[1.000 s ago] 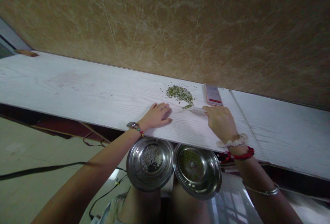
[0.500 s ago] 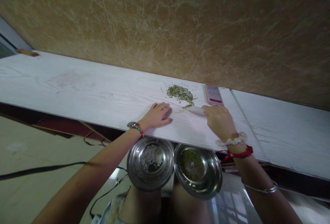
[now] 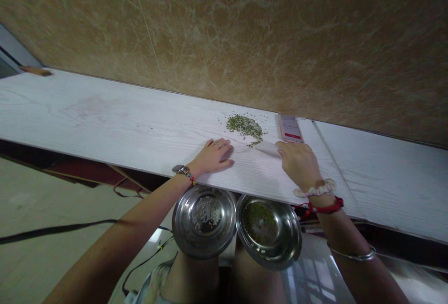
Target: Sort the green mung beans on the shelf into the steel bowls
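Observation:
My left hand [image 3: 214,155] lies flat on the white wood-grain tabletop [image 3: 168,131], fingers apart and holding nothing. Small green beans [image 3: 243,125], mixed with some white grains, are spread just beyond it. My right hand [image 3: 299,162] is closed on a thin pale card [image 3: 268,149], whose tip points left at the near end of the beans. Below the table edge, a steel bowl [image 3: 180,229] with white grains sits on the left. Beside it, a second steel bowl [image 3: 292,229] holds green beans.
A phone [image 3: 290,128] lies by the wall, just beyond my right hand. The brown marbled wall [image 3: 224,38] bounds the table's far side. A wooden piece [image 3: 37,71] lies at the far left. Black cables [image 3: 70,229] run below the table.
My right hand and the card have shifted very slightly to the right. My left hand and both bowls stay where they were.

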{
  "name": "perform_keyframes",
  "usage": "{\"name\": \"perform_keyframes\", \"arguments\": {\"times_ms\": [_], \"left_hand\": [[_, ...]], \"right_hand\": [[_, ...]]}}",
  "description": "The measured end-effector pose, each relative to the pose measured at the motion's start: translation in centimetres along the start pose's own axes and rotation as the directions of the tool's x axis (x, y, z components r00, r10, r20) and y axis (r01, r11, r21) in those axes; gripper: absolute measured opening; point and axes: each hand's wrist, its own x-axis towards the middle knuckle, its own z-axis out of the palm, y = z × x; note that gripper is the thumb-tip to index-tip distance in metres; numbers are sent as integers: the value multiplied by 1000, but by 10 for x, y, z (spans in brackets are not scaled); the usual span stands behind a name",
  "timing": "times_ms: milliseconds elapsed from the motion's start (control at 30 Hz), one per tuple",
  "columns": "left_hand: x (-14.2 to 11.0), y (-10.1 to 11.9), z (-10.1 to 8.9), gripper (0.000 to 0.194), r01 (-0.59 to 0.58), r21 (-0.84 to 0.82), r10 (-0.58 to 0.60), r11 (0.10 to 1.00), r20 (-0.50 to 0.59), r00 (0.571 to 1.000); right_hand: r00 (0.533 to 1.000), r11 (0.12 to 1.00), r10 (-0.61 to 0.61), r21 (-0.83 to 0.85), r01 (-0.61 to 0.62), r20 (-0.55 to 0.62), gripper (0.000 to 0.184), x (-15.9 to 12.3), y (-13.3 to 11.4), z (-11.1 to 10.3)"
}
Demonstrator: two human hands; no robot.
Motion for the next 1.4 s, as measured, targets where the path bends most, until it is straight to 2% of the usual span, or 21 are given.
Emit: {"name": "perform_keyframes", "arguments": {"times_ms": [100, 500, 800, 1000, 1233, 1400], "left_hand": [[0, 0, 0, 44, 6, 2, -6, 1000, 3, 1000], [0, 2, 0, 44, 8, 9, -8, 1000, 0, 1000], [0, -1, 3, 43, -20, 10, 20, 1000, -33, 999], [0, 2, 0, 42, -1, 1, 1, 1000, -15, 1000], [0, 0, 0, 43, -9, -3, 9, 1000, 1, 1000], [1, 0, 0, 44, -4, 0, 4, 1000, -7, 1000]], "right_hand": [[1000, 1000, 14, -10, -14, -22, 25, 1, 0, 0], [999, 997, 38, -61, -36, 21, 26, 7, -4, 2], [999, 999, 4, -38, -2, 51, 28, 10, -4, 4], [995, 1000, 3, -9, -2, 102, 29, 12, -5, -1], [997, 1000, 9, -19, -8, 73, 27, 10, -5, -5], [994, 1000, 2, -24, 1, 109, 27, 11, -6, -4]]}}
